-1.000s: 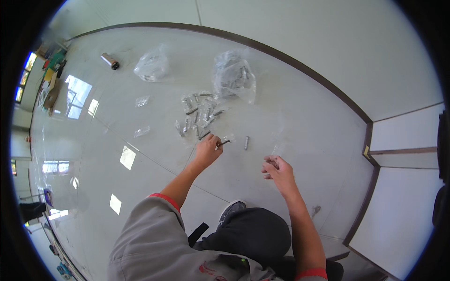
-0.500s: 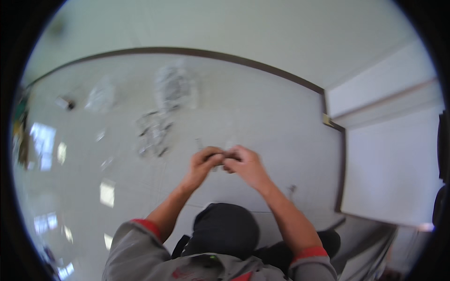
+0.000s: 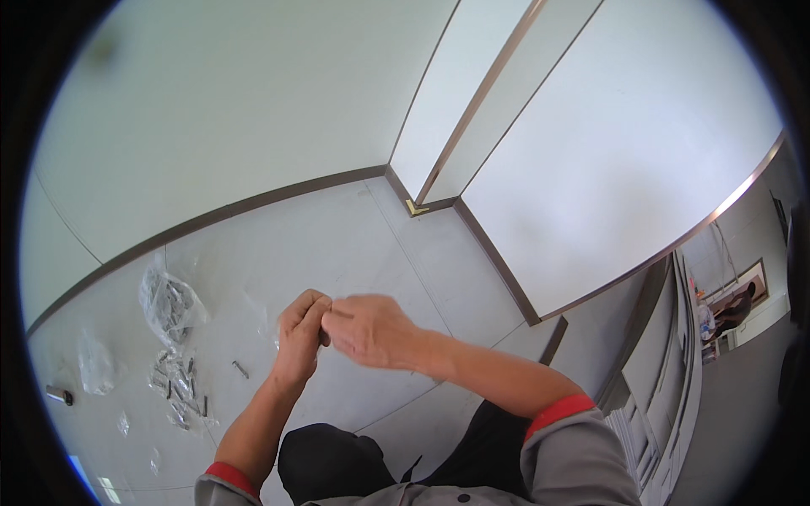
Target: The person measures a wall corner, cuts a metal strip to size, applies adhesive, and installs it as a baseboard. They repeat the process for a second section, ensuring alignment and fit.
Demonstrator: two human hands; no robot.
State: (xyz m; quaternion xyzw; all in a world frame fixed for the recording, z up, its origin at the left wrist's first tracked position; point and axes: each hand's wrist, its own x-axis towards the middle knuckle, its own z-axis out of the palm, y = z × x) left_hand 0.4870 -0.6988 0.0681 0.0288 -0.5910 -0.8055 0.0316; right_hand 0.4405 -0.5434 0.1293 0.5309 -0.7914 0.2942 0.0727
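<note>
Over the pale floor my two hands meet, fingertip to fingertip. My left hand (image 3: 298, 336) is closed, its thumb and fingers pressed together. Against it my right hand (image 3: 371, 331) is closed too, its back turned up. Whatever they pinch between them is hidden by the fingers. To the left of my left hand, a small metal piece like a bolt (image 3: 240, 369) lies alone on the floor. Further left is a loose pile of metal pieces in small clear wrappers (image 3: 179, 386). Just beyond that pile stands a clear plastic bag (image 3: 169, 302) of similar metal parts.
Another clear bag (image 3: 95, 364) and a short dark-ended cylinder (image 3: 59, 395) lie at the far left, near wrapper scraps (image 3: 124, 424). A wall with brown skirting (image 3: 253, 201) runs behind. At right, a white panel (image 3: 607, 169) stands; beyond it is a stack of boards (image 3: 654, 430).
My view has turned to the right, so the bags and metal parts appear further left. My hands stay together; my right hand has rolled over, its back now facing up.
</note>
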